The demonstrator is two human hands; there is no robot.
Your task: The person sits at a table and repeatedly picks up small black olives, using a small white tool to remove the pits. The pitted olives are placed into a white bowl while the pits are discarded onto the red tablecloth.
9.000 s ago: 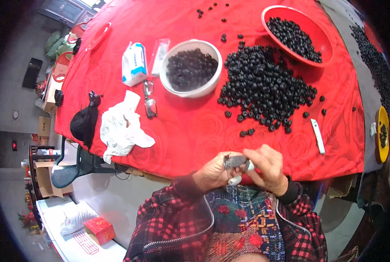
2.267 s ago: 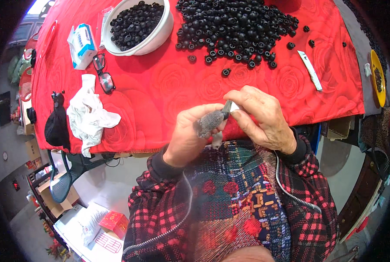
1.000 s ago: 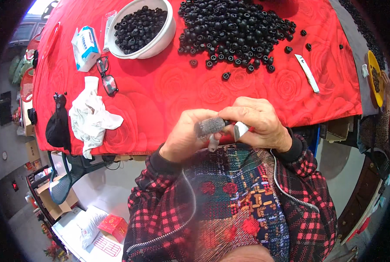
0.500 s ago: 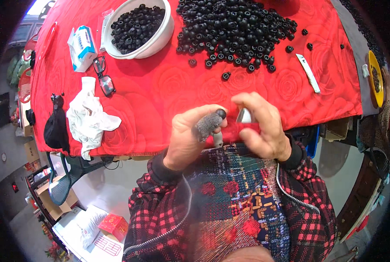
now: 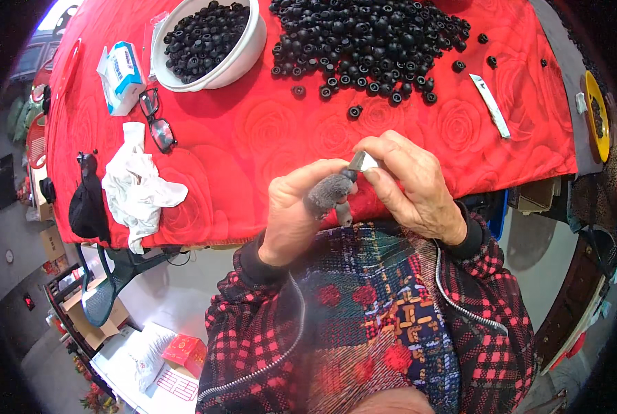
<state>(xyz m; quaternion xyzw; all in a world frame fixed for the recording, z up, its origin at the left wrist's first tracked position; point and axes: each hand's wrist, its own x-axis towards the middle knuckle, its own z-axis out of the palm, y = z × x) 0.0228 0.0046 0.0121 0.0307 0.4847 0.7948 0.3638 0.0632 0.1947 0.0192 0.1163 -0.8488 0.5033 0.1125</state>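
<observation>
My left hand (image 5: 289,215) is raised in front of my chest at the near edge of the red table (image 5: 253,138). Grey covers (image 5: 325,193) sit on its fingertips, which pinch a small dark piece (image 5: 350,176). My right hand (image 5: 413,188) is closed on a small silvery blade (image 5: 363,162), whose tip touches that piece. A big heap of black round pieces (image 5: 370,31) lies at the far middle of the table. More of them fill a white bowl (image 5: 247,56) to its left.
Spectacles (image 5: 158,124), a blue and white box (image 5: 120,65), a crumpled white cloth (image 5: 137,190) and a black pouch (image 5: 86,207) lie at the left. A white strip (image 5: 491,103) and a yellow dish (image 5: 595,114) are on the right. A green chair (image 5: 108,279) stands below.
Half a second ago my hands were slightly apart. The right hand has brought the blade back against the piece in my left fingers, and both hands sit a little higher.
</observation>
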